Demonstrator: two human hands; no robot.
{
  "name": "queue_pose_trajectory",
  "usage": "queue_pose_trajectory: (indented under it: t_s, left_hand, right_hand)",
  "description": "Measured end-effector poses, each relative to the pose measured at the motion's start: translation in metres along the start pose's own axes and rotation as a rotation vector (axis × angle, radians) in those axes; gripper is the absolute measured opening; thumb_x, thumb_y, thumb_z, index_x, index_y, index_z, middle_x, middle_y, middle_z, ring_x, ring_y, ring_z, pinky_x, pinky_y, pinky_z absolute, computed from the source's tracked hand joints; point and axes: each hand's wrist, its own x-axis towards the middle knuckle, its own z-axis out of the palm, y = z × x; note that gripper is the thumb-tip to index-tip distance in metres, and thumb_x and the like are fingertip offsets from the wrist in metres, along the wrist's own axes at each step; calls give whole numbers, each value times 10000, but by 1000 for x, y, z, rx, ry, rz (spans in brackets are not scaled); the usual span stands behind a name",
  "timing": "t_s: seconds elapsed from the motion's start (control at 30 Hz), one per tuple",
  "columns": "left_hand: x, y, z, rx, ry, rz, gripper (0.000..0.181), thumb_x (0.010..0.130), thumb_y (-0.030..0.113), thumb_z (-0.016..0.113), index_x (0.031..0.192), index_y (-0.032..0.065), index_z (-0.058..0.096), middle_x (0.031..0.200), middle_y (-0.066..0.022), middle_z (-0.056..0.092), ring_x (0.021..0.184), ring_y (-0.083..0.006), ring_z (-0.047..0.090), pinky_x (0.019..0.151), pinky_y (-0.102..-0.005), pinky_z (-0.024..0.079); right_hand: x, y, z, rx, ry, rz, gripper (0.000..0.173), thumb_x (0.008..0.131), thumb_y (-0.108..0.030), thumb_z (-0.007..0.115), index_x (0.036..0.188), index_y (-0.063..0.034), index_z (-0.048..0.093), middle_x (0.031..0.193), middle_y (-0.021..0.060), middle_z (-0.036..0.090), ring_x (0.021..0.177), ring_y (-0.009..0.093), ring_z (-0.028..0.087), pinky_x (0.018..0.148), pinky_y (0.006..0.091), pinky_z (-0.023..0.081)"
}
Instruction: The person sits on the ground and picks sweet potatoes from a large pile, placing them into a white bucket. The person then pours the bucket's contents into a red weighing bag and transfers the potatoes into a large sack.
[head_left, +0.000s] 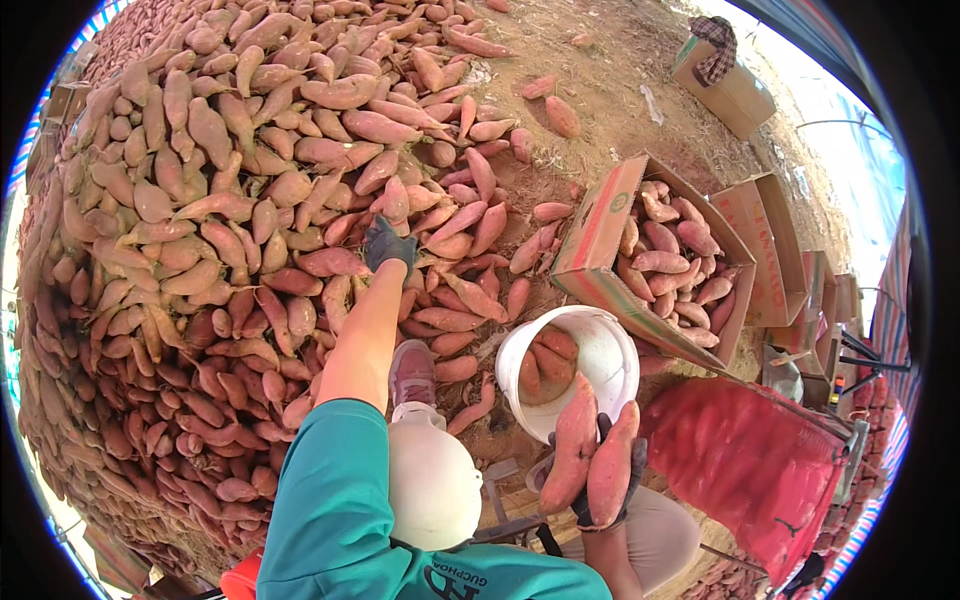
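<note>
My left hand (389, 244), in a dark glove, reaches into a large heap of sweet potatoes (225, 202). Its fingers close around the lower end of one sweet potato (395, 199). Low on the right, my gloved right hand (634, 472) holds two long sweet potatoes side by side, a left one (570, 450) and a right one (613, 466). Just beyond them a white plastic bucket (615, 367) tilts with its mouth towards me. Several sweet potatoes (553, 356) lie at the bottom of the bucket.
An open cardboard box (600, 225) full of sweet potatoes stands right of the bucket. More cardboard boxes (761, 247) line the right side. A filled red mesh sack (742, 457) lies near my right knee. Loose sweet potatoes (562, 116) dot the dirt ground (600, 67).
</note>
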Motion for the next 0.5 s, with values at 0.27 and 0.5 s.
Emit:
queue_pose_trajectory:
  t_s: [0.27, 0.5]
  left_hand:
    - [-9, -101, 6, -1706, -888, 194, 509, 895, 311, 617, 1322, 56, 511, 1263, -153, 598, 1128, -330, 594, 909, -485, 520]
    - [-169, -57, -119, -1936, -1148, -47, 672, 849, 429, 495, 1419, 73, 492, 1216, -185, 605, 906, -328, 635, 778, -449, 526]
  right_hand:
    - [8, -2, -15, -247, -77, -68, 527, 1047, -459, 424, 1273, -3, 559, 1097, 95, 641, 945, 212, 641, 812, 344, 551]
    - [-8, -5, -33, -247, -122, -110, 509, 1063, -437, 395, 1221, 3, 598, 1050, 69, 656, 906, 180, 637, 793, 319, 533]
